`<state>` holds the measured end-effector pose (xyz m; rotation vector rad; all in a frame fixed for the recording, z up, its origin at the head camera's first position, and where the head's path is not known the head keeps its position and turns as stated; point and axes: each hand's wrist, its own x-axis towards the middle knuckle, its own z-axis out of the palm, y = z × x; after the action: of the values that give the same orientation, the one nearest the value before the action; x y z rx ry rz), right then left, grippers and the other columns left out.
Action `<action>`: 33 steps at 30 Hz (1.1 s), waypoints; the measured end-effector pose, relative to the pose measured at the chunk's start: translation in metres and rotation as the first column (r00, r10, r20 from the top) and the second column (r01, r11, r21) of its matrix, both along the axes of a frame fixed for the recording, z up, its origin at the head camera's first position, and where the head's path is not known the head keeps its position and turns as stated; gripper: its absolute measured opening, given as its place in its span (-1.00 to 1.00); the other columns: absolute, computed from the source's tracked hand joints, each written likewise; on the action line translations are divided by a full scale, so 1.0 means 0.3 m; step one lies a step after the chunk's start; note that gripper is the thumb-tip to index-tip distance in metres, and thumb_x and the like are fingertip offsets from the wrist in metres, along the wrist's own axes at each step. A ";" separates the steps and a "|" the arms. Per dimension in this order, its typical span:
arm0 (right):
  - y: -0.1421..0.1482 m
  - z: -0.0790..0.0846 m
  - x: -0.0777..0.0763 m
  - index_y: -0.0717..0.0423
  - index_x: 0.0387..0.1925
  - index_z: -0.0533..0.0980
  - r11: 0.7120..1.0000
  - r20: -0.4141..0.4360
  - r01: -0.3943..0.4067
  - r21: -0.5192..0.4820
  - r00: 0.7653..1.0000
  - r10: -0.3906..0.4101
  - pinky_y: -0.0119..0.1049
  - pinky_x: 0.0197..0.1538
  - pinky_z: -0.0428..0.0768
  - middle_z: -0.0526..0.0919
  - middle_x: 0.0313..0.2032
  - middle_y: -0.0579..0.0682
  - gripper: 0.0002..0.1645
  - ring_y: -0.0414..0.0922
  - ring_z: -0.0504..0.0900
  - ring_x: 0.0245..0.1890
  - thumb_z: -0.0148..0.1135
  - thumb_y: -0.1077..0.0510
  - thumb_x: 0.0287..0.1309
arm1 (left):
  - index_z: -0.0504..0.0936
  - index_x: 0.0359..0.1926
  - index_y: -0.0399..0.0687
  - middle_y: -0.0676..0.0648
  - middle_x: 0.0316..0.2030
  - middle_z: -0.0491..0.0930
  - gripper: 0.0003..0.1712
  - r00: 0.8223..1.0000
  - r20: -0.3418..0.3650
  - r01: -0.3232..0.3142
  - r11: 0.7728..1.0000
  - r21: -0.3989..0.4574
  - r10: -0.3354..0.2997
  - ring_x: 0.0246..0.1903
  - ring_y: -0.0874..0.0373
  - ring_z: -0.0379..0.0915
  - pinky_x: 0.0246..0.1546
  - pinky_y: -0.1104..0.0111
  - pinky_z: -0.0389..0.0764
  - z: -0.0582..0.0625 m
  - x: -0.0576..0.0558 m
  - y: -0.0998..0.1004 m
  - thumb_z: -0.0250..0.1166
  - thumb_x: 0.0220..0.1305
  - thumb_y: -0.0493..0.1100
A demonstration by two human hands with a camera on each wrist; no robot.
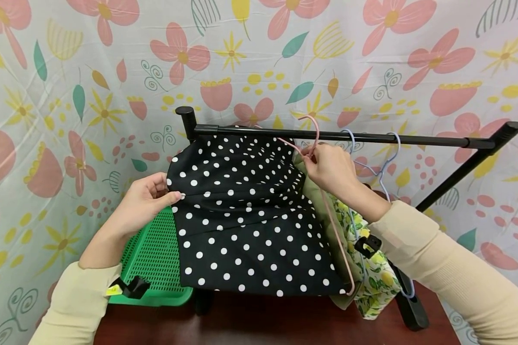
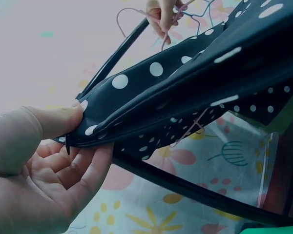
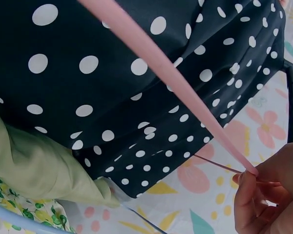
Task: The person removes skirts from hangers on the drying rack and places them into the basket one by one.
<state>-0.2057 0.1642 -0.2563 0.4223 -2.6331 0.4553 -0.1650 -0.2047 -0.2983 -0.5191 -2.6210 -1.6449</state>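
Observation:
A black cloth with white polka dots (image 1: pixel 241 239) hangs draped on a pink hanger (image 3: pixel 176 80), below and in front of the black rod. My left hand (image 1: pixel 140 201) pinches the cloth's left edge; in the left wrist view the thumb lies on top and the fingers underneath. With thumb and fingertips, my right hand (image 1: pixel 334 167) grips the pink hanger just below its hook. That hook rises above the rod (image 1: pixel 431 140); whether it rests on it I cannot tell. Folds of cloth hide part of the hanger.
Right of the polka-dot cloth hang a green cloth (image 1: pixel 328 215) and a lemon-print cloth (image 1: pixel 377 282), with blue hangers (image 1: pixel 398 143) on the rod. A green basket (image 1: pixel 155 258) stands at the left on the dark red table (image 1: pixel 259 321). A floral sheet hangs behind.

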 end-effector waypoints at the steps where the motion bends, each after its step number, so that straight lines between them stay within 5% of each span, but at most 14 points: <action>1: 0.002 0.001 0.000 0.14 -0.44 0.67 1.000 0.001 0.000 -0.001 1.000 0.000 -0.35 -0.77 0.06 0.35 -0.84 -0.04 -0.76 -0.18 0.11 -0.85 0.07 0.22 0.12 | 0.48 -0.18 -0.25 0.05 -0.40 0.60 -0.78 1.000 0.002 -0.001 1.000 -0.005 0.001 -0.43 0.22 0.51 -0.40 0.45 0.52 0.001 0.000 -0.002 0.23 0.23 -0.19; 3: 0.005 0.002 0.001 0.14 -0.36 0.68 1.000 0.006 -0.005 -0.003 1.000 0.005 -0.35 -0.77 0.06 0.37 -0.83 -0.03 -0.75 -0.18 0.11 -0.86 0.07 0.22 0.12 | 0.49 -0.18 -0.25 0.05 -0.40 0.60 -0.77 1.000 0.009 -0.002 1.000 -0.006 0.002 -0.43 0.23 0.52 -0.39 0.46 0.53 0.002 -0.001 -0.005 0.23 0.23 -0.19; 8: 0.004 0.002 0.003 0.14 -0.63 0.60 1.000 -0.008 -0.004 0.005 1.000 0.004 -0.36 -0.77 0.06 0.39 -0.82 -0.01 -0.71 -0.18 0.11 -0.86 0.07 0.22 0.13 | 0.41 -0.08 -0.25 0.12 -0.39 0.62 -0.70 1.000 0.009 -0.017 0.999 0.037 0.017 -0.41 0.27 0.53 -0.37 0.49 0.53 -0.008 -0.004 -0.014 0.25 0.21 -0.22; 13: -0.002 0.001 0.001 0.11 -0.68 0.57 1.000 -0.009 -0.017 -0.003 1.000 0.017 -0.38 -0.77 0.01 0.32 -0.86 -0.04 -0.68 -0.19 0.07 -0.87 0.06 0.22 0.14 | 0.18 0.26 -0.04 0.04 -0.44 0.64 -0.33 0.997 -0.078 -0.020 0.996 0.083 0.026 -0.44 0.22 0.55 -0.40 0.48 0.50 -0.023 -0.004 -0.011 0.25 0.17 -0.32; 18: -0.012 -0.003 0.002 0.09 -0.78 0.45 1.000 0.002 -0.009 0.005 1.000 0.009 -0.38 -0.77 0.01 0.25 -0.88 -0.07 -0.60 -0.19 0.07 -0.87 0.07 0.20 0.16 | 0.43 0.18 0.05 -0.06 -0.60 0.45 -0.45 0.984 -0.175 -0.026 1.000 -0.002 0.025 -0.65 0.18 0.35 -0.58 0.42 0.38 -0.028 0.007 -0.004 0.27 0.16 -0.31; 21: -0.016 -0.005 0.005 0.06 -0.82 0.39 1.000 0.000 -0.014 0.004 1.000 0.014 -0.36 -0.77 0.03 0.27 -0.87 -0.07 -0.57 -0.17 0.11 -0.86 0.10 0.17 0.16 | 0.53 0.08 0.06 -0.07 -0.63 0.26 -0.60 0.987 -0.158 -0.050 0.995 -0.088 0.035 -0.72 0.14 0.18 -0.64 0.39 0.32 -0.028 0.013 -0.001 0.26 0.19 -0.23; 28: -0.027 0.000 0.008 0.12 -0.72 0.52 0.999 -0.018 -0.042 0.005 0.999 0.042 -0.36 -0.76 0.03 0.42 -0.81 -0.01 -0.66 -0.18 0.10 -0.86 0.10 0.19 0.15 | 0.50 0.09 0.03 -0.09 -0.62 0.26 -0.62 0.997 -0.074 -0.034 0.979 -0.201 0.020 -0.70 0.10 0.18 -0.65 0.38 0.32 -0.028 0.015 0.003 0.22 0.24 -0.13; 33: -0.036 0.015 0.012 0.17 -0.42 0.67 0.998 -0.009 -0.069 -0.012 0.998 0.068 -0.36 -0.77 -0.01 0.67 -0.55 0.07 -0.77 -0.22 0.05 -0.88 0.09 0.21 0.15 | 0.47 0.11 -0.02 -0.09 -0.46 0.51 -0.50 0.999 -0.045 -0.021 0.980 -0.200 0.012 -0.56 0.17 0.42 -0.51 0.43 0.47 -0.024 0.020 0.008 0.34 0.12 -0.15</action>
<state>-0.2019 0.1532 -0.2518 0.5107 -2.6126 0.4904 -0.1591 -0.2023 -0.3055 -0.5293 -2.7666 -1.3552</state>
